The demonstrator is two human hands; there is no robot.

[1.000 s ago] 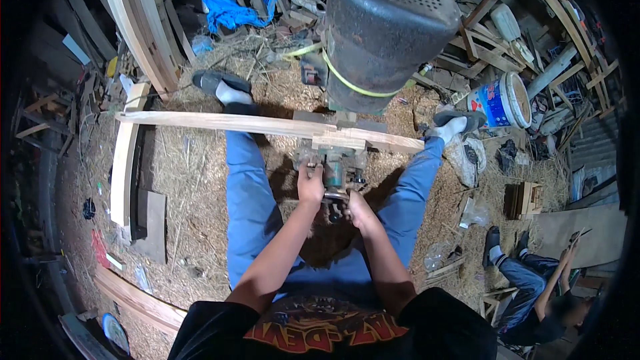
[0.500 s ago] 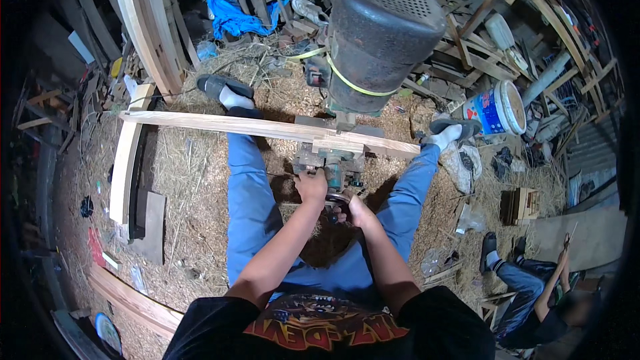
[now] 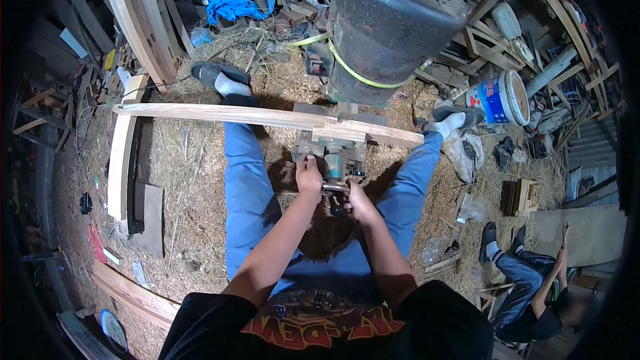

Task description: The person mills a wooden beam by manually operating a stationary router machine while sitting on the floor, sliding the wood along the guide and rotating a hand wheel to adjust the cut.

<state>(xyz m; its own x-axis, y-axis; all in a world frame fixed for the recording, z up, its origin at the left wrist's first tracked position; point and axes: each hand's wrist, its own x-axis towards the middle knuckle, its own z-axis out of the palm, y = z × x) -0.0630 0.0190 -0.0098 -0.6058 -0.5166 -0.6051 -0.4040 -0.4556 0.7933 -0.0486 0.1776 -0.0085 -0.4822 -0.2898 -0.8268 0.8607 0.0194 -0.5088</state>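
Note:
In front of me, a long pale wooden beam [image 3: 233,114] lies crosswise on a green and grey woodworking machine [image 3: 333,163]. A short wood block [image 3: 339,135] sits against the beam's near side. On the left of the machine's front is my left hand [image 3: 309,177], its fingers curled over a part I cannot make out. My right hand [image 3: 358,201] is closed on the rim of a round metal handwheel [image 3: 335,188] at the machine's near end. Beyond the beam stands a large dark motor housing [image 3: 398,30] with a yellow-green band, hiding the machine's upper part.
The beam's left end rests on a wooden support [image 3: 122,167]. Upright curved planks [image 3: 139,27] stand far left. A white and blue bucket [image 3: 497,98] is to the right. Another person [image 3: 537,290] sits at lower right. Straw and shavings cover the ground.
My right hand has shifted up along the handwheel, and the left fingers have moved slightly. The whole view has tilted a little; the beam stays on the machine.

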